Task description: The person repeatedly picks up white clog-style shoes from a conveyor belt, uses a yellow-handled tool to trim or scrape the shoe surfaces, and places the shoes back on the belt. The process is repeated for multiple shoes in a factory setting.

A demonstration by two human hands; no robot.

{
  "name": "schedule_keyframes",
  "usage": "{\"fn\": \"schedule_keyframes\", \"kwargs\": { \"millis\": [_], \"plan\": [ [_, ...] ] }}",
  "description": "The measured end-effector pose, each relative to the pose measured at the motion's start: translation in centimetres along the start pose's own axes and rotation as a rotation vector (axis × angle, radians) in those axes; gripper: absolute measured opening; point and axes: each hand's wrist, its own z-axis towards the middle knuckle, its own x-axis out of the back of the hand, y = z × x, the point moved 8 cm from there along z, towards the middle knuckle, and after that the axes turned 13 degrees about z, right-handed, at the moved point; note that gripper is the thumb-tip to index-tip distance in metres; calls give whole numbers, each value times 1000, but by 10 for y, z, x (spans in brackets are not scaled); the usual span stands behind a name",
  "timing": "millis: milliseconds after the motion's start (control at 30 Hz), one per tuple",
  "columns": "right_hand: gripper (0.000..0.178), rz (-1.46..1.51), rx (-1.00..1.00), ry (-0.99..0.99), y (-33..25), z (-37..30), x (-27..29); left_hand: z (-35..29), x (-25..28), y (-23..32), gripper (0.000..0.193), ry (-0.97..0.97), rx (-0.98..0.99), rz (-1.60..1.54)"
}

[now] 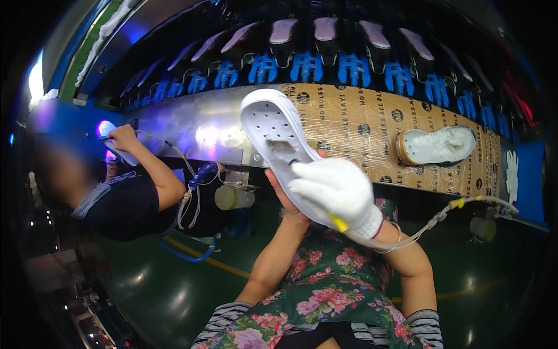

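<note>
A white shoe sole with several small holes is tilted up in front of me, over the metal edge of the bench. A dark grey patch marks its middle. My bare left hand grips it from beneath, fingers wrapped round its lower edge. My right hand, in a white knitted glove, lies over the heel half. Its fingers are closed on a slim tool with a dark tip, pointing at the sole; the glove hides most of the tool. A pale tube with yellow tape runs from that hand to the right.
Another sole with a tan edge lies on printed cardboard covering the bench. Behind stands a rack of pinkish soles above blue clamps. A white glove hangs at right. At left a co-worker's hand holds a white sole.
</note>
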Motion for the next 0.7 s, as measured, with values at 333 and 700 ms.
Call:
{"fn": "schedule_keyframes", "kwargs": {
  "millis": [333, 700],
  "plan": [
    [34, 104, 16, -73, -2, -11, -5, 27, -38, 4, 103, -277, 33, -221],
    [28, 301, -82, -319, -4, -24, -13, 29, -32, 20, 103, -322, 175, -166]
  ]
}}
